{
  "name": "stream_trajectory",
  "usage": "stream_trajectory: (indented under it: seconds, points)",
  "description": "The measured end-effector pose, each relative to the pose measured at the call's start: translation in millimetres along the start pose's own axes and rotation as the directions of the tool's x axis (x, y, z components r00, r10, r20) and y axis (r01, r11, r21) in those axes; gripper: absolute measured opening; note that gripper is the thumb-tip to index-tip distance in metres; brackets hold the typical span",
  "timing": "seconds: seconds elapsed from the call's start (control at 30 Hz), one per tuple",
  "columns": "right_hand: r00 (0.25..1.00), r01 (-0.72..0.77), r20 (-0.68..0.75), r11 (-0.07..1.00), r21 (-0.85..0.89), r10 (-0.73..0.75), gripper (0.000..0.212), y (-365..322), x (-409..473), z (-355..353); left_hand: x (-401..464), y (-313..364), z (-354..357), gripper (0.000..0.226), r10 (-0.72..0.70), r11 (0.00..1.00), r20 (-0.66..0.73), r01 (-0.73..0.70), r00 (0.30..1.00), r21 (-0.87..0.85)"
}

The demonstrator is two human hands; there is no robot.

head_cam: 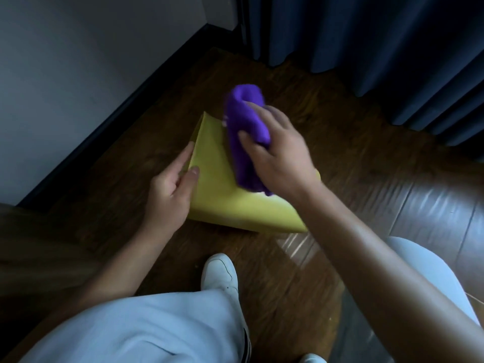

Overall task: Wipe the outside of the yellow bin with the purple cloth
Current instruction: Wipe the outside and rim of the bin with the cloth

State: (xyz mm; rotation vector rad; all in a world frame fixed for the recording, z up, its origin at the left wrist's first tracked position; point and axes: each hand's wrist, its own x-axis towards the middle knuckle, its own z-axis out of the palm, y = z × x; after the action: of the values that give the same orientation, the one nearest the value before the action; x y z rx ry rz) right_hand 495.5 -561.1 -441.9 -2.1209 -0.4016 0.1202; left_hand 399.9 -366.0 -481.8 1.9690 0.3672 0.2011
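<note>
Head cam: yellow bin (230,195) lies tipped mid-frame, right hand (282,155) fingers clamped on purple cloth (246,134), left hand (170,189) fingers gripping its edge.

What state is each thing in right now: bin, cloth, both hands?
yellow bin: lying on its side on the wooden floor, steadied at its left edge.
purple cloth: bunched, draped over the bin's upper side.
right hand: grips the cloth, pressing it on the bin.
left hand: holds the bin's left edge, thumb on the face.
</note>
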Motion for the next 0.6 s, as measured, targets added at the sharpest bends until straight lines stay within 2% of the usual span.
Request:
stream_trajectory:
  seconds: [0.1, 0.17, 0.3, 0.43, 0.5, 0.6]
  points:
    - [0.999, 0.006, 0.043, 0.97, -0.242, 0.004, 0.051, -32, 12, 34, 4, 0, 3, 0.045, 0.045, 0.999, -0.048, -0.045, 0.998, 0.009]
    - [1.0, -0.006, 0.007, 0.942, -0.335, 0.009, 0.053, -37, 13, 55, 7, -2, 4, 0.045, 0.047, 0.999, -0.063, -0.048, 0.997, -0.019]
    - [0.992, 0.083, -0.069, 0.959, -0.27, -0.106, 0.058, -17, 12, 78, 12, -4, 3, 0.04, 0.082, 0.996, -0.055, -0.084, 0.995, -0.04]
    - [0.976, 0.164, -0.085, 0.934, -0.317, -0.2, 0.055, 7, 1, 88, 15, -4, 4, 0.035, 0.104, 0.994, -0.059, -0.105, 0.993, -0.021]
    - [0.975, 0.137, -0.119, 0.927, -0.349, -0.189, 0.052, 20, 3, 90, 16, -5, 2, 0.04, 0.077, 0.996, -0.083, -0.08, 0.994, -0.041]
    - [0.983, 0.03, -0.155, 0.926, -0.377, -0.095, 0.049, 40, 7, 88, 19, -8, -4, 0.041, 0.023, 0.998, -0.115, -0.029, 0.993, -0.048]
